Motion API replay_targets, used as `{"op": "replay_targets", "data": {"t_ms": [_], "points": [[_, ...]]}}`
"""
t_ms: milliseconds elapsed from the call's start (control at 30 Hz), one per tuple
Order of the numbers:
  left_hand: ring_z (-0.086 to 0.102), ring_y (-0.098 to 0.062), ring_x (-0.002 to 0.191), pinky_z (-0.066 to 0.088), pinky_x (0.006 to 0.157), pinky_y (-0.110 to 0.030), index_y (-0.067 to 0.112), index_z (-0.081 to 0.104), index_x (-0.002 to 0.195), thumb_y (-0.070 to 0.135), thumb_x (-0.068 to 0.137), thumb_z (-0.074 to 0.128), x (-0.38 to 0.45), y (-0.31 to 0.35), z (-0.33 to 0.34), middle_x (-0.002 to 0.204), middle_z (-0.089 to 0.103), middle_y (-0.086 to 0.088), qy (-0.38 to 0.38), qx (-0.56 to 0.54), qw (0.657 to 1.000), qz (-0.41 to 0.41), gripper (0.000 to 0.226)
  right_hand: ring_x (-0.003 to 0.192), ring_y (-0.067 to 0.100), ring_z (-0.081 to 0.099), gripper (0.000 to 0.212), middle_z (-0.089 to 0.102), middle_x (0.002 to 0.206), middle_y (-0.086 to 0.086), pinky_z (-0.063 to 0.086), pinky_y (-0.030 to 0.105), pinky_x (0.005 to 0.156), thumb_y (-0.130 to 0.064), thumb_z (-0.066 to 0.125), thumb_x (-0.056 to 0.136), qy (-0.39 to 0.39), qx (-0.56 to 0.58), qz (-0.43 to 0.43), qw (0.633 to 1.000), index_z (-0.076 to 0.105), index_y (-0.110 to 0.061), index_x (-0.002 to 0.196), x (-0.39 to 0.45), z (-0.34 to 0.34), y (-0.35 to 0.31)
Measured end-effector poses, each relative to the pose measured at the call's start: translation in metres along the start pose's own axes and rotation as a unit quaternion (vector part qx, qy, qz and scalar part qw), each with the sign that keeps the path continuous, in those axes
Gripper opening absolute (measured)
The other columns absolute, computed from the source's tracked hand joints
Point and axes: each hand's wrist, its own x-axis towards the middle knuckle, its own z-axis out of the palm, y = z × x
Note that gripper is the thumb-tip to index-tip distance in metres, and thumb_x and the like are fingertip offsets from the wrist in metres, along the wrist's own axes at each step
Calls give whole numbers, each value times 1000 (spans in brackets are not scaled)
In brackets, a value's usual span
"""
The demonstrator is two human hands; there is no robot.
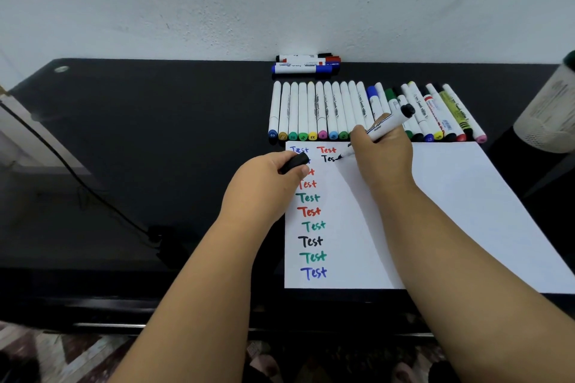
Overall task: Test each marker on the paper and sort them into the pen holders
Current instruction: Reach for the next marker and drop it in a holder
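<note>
— What have you got in the right hand (384,146)?

— I see a black marker (381,127), uncapped, slanting from upper right down to lower left. My fingers (362,137) are curled round its white barrel near the tip end, and the black butt end sticks out past the hand on the far right side. The nib touches the paper (451,211) at the end of a half-written black word, "Tes", in the second column.

— And the left hand (267,177)?

— It's pinching the black cap (294,162) between thumb and curled fingers, resting over the upper left part of the sheet, just left of the marker's nib.

— How does the sheet look?

— White, lying on the near right part of the dark bench (155,134). A column of "Test" words runs down its left edge in blue, red, green and black; a red "Test" heads the second column, with the black one under it. The right half is blank.

— Where are the other markers?

— A row of markers (326,109) lies side by side just beyond the far edge of the paper, white barrels with coloured caps pointing toward me; my right hand covers part of the row. Four whiteboard markers (306,63) lie stacked crosswise at the far edge of the bench against the wall. At the far right stands a pale mesh pen holder (550,115), partly out of view.
</note>
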Motion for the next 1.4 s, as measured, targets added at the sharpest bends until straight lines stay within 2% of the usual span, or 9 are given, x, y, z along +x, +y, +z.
{"op": "replay_targets", "data": {"t_ms": [333,567,700,800,933,1067,1167,1300,1400], "points": [[48,3,74,45,69,-21,37,54,127,38,92,55,-1,0,-1,75,43,25,-9,-24,1000,-2,35,48,1,46,9,51,55,-10,42,22,57,-13,55,86,-6,54,22,998,49,-11,78,2,-1,-2],[51,8,71,37,58,-12,38,60,121,33,88,64,-6,2,-2,77,50,29,-41,-131,990,-20,34,40,7,35,35,42,44,-3,27,18,40,-11,57,92,-133,247,86,956,41,-17,61,2,-7,-12],[55,16,60,39,49,-4,38,63,116,32,85,67,-7,3,-2,73,55,29,-47,-176,983,-19,32,42,8,32,48,40,44,-3,24,20,43,-9,56,93,-171,274,90,942,45,-22,48,2,-6,-12],[59,14,65,44,56,-6,38,64,112,30,84,68,-9,3,-1,76,60,27,-50,-204,978,-11,29,40,8,33,52,42,44,-4,25,19,42,-9,55,93,-194,256,78,944,49,-22,44,0,-5,-12],[68,-5,79,55,78,-27,42,67,91,24,84,68,-9,5,2,82,71,13,-56,-227,972,5,19,39,7,39,35,48,44,-3,29,18,42,-9,57,92,-232,233,54,943,48,-16,59,-3,-5,-11],[67,-6,84,54,83,-29,48,63,80,24,84,69,-7,4,4,85,71,14,-42,-227,973,29,25,42,6,36,24,47,45,-5,30,16,43,-16,63,87,-277,232,50,931,58,7,93,-1,-6,-7],[62,6,78,50,72,-13,48,63,95,27,85,67,-5,3,4,81,66,22,-33,-221,974,31,23,45,8,26,52,36,46,-7,24,18,43,-26,70,71,-288,238,59,926,58,14,103,0,-7,-8],[55,8,81,39,59,-1,37,59,118,27,96,50,-3,5,5,85,63,20,-44,-186,981,34,26,49,9,24,16,37,48,-8,20,22,48,-19,69,68,-318,257,68,910,57,-11,75,-1,-6,-7],[54,9,84,38,61,-5,34,56,125,27,96,50,-3,5,4,91,63,20,-30,-202,979,24,31,53,10,27,13,40,51,-5,21,21,49,-17,68,73,-328,279,82,899,56,-15,74,1,-8,-6]]}}
